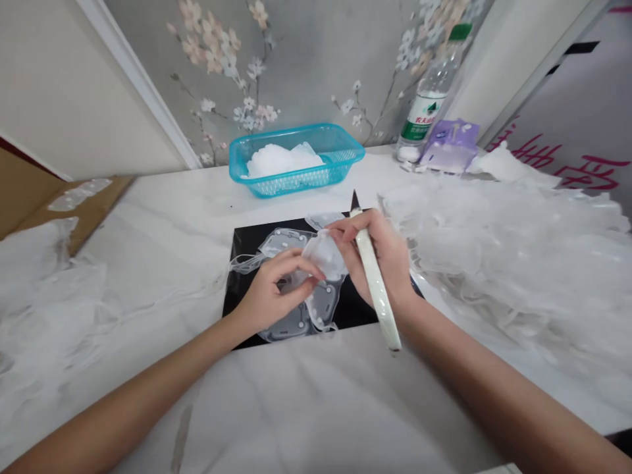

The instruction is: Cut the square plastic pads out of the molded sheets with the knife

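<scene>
Translucent piece [327,257] sits between left hand [274,289] and right hand [390,257], over black mat [358,306]. Left pinches near edge; right fingers far edge, grasping knife [378,293] just right, blade pointing away.

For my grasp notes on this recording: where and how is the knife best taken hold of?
Take the knife probably by the rear of its long pale handle, coming from the wearer's side: that end slants toward the wearer, while the pointed blade faces away. The right hand holds it nearer the blade.
</scene>
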`<action>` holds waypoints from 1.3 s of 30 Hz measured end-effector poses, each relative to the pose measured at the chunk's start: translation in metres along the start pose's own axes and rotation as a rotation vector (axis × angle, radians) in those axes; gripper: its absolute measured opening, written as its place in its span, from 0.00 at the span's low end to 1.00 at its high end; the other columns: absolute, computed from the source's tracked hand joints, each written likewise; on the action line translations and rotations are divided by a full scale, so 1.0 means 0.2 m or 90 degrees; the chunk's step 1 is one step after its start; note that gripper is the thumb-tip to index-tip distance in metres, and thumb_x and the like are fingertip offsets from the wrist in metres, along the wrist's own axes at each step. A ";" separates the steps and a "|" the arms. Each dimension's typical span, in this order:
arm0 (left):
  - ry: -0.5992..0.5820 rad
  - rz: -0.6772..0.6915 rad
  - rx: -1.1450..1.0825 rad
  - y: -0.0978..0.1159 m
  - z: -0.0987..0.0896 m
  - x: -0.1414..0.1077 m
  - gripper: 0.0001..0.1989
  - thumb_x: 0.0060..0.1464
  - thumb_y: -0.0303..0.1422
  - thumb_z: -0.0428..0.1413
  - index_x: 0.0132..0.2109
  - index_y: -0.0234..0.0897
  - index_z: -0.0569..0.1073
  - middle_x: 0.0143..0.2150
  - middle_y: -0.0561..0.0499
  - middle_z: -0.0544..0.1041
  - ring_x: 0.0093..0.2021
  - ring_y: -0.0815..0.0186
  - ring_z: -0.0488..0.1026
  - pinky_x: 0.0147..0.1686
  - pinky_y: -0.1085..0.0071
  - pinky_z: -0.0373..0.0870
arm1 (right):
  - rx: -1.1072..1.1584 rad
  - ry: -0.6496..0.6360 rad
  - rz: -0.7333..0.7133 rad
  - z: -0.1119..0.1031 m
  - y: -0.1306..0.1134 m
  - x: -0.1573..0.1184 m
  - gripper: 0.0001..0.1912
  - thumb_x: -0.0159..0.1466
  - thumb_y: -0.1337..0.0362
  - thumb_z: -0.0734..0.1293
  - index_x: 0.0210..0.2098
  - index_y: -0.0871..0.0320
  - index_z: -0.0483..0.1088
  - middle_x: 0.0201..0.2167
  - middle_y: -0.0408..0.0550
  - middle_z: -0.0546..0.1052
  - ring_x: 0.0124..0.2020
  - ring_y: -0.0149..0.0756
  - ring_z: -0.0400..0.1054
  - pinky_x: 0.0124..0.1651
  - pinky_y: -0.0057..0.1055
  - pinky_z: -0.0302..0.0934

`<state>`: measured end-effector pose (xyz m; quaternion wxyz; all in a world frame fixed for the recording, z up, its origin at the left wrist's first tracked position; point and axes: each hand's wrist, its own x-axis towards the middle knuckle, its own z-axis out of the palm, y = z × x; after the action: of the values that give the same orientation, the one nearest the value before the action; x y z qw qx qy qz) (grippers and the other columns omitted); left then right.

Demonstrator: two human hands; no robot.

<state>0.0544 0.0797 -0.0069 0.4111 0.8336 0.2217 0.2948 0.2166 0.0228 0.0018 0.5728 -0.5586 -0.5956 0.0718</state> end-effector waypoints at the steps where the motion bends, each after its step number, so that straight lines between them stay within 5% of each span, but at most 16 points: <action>1: -0.003 -0.022 -0.011 0.00 0.00 0.00 0.05 0.52 0.25 0.56 0.34 0.38 0.75 0.41 0.49 0.73 0.40 0.65 0.72 0.41 0.70 0.67 | -0.019 -0.006 -0.008 0.00 0.00 0.00 0.08 0.62 0.70 0.61 0.30 0.52 0.57 0.33 0.42 0.76 0.34 0.33 0.70 0.35 0.32 0.63; 7: 0.061 -0.144 -0.177 -0.03 -0.01 0.01 0.11 0.48 0.30 0.61 0.41 0.38 0.77 0.44 0.48 0.74 0.40 0.65 0.73 0.36 0.73 0.69 | -0.025 0.014 -0.009 -0.02 0.01 -0.01 0.11 0.58 0.60 0.67 0.34 0.53 0.58 0.34 0.43 0.74 0.32 0.35 0.67 0.34 0.33 0.61; 13: 0.085 -0.233 -0.296 -0.03 0.00 0.01 0.17 0.48 0.32 0.62 0.47 0.39 0.74 0.42 0.50 0.73 0.31 0.71 0.72 0.31 0.76 0.69 | 0.194 0.094 0.048 -0.02 0.00 0.01 0.11 0.67 0.57 0.56 0.47 0.52 0.57 0.32 0.43 0.72 0.26 0.29 0.65 0.29 0.30 0.60; 22: 0.081 -0.170 -0.330 -0.07 0.00 0.01 0.20 0.48 0.30 0.62 0.50 0.41 0.73 0.52 0.48 0.70 0.35 0.71 0.74 0.34 0.76 0.73 | 0.263 0.012 0.192 -0.05 -0.11 0.04 0.06 0.53 0.66 0.72 0.31 0.56 0.74 0.21 0.40 0.74 0.18 0.24 0.62 0.19 0.24 0.58; 30: 0.063 -0.184 -0.379 -0.08 -0.01 0.01 0.20 0.49 0.29 0.61 0.51 0.38 0.72 0.51 0.46 0.72 0.37 0.67 0.76 0.36 0.74 0.74 | 0.104 -0.023 0.043 -0.05 -0.07 0.03 0.04 0.57 0.66 0.68 0.29 0.58 0.75 0.21 0.42 0.75 0.17 0.24 0.60 0.20 0.24 0.56; 39: 0.037 -0.156 -0.360 -0.08 -0.01 0.00 0.20 0.50 0.28 0.60 0.51 0.39 0.72 0.53 0.46 0.71 0.37 0.69 0.75 0.38 0.74 0.74 | 0.063 -0.191 -0.066 -0.03 -0.02 0.02 0.07 0.57 0.71 0.65 0.23 0.59 0.70 0.22 0.43 0.75 0.23 0.27 0.67 0.27 0.24 0.60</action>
<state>0.0513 0.0899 -0.0185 0.6530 0.6443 0.2412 0.3167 0.2198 0.0210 0.0084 0.5075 -0.4811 -0.6980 0.1543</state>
